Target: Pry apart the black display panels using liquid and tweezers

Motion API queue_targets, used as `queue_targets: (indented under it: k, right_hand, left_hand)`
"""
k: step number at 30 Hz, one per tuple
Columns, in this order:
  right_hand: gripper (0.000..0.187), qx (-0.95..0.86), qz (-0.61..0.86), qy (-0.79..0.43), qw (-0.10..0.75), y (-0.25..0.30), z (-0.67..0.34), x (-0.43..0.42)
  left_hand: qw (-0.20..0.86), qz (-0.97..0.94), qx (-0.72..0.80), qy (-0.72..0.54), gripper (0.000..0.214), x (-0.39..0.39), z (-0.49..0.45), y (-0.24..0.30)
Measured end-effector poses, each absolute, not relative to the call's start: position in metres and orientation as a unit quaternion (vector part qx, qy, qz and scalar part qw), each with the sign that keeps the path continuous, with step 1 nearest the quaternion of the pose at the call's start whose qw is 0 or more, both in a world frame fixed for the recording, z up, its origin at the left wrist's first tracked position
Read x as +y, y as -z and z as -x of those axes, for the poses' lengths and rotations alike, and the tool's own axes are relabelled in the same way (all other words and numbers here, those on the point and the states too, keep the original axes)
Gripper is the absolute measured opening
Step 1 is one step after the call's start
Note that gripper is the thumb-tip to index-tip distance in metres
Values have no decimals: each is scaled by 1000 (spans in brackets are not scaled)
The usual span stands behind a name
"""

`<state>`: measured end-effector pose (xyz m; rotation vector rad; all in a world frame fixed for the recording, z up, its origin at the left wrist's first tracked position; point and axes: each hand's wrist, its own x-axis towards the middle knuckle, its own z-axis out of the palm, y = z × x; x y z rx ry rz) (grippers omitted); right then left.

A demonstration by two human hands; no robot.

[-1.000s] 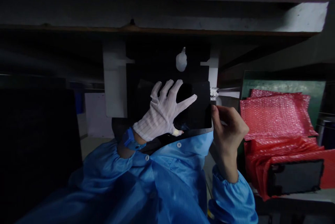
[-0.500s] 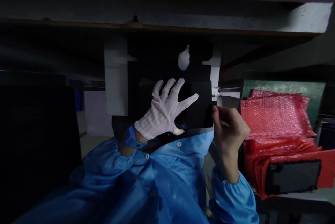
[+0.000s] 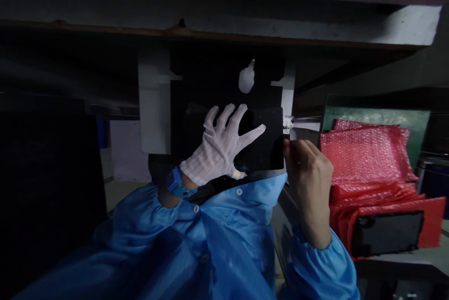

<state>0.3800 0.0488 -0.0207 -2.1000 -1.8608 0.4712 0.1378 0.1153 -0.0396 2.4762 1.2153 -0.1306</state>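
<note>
My left hand point(image 3: 220, 143) wears a white striped glove and lies flat with spread fingers on a dark flat panel point(image 3: 270, 127). The thumb tip is bare of glove and has a yellowish wrap. At the panel's right edge is my bare right hand point(image 3: 308, 164), its fingers bent and pinched together. Whatever the pinch holds, if anything, is hidden. Beyond the left fingertips a small whitish bottle-like thing with a narrow tip point(image 3: 246, 79) rests on the dark surface.
To the right, pink bubble-wrap pouches point(image 3: 365, 155) lie on a green mat point(image 3: 419, 122). Nearer are red pouches with a black rectangular panel point(image 3: 387, 232) on them. A shelf edge point(image 3: 224, 35) crosses overhead in front. A large dark shape point(image 3: 49, 173) stands at left.
My right hand has turned slightly at the wrist, its fingertips staying by the panel's right edge and the forearm shifting right. My left hand has stayed in place.
</note>
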Motion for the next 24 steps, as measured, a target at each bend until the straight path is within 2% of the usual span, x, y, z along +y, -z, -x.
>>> queue_targets:
  k: [3, 7, 24]
  right_hand:
    - [38, -660, 730, -161, 82, 16, -381, 53]
    - [34, -669, 726, -153, 44, 15, -381, 56]
    - [28, -679, 718, -146, 45, 18, -380, 59]
  left_hand:
    - [189, -879, 434, 51, 145, 115, -138, 41]
    - [192, -878, 436, 47, 147, 114, -139, 41]
    - [209, -874, 435, 56, 149, 116, -142, 38]
